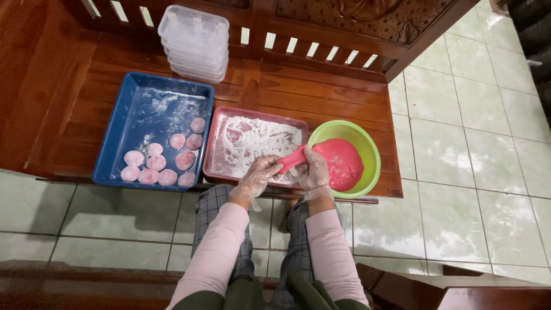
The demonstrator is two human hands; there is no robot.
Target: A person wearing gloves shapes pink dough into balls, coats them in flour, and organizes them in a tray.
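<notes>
Wooden bench, both gloved hands' fingers closed on pink scraper, green bowl rt, blue tray lt

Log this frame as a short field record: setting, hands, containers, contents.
Setting: wooden bench on a tiled floor
Left hand: gloved, on a pink dough strip
Right hand: gloved, on the same strip
Green bowl: pink dough
Pink tray: white flour
Blue tray: round pink floured pieces
Behind: stacked clear lidded boxes
</notes>
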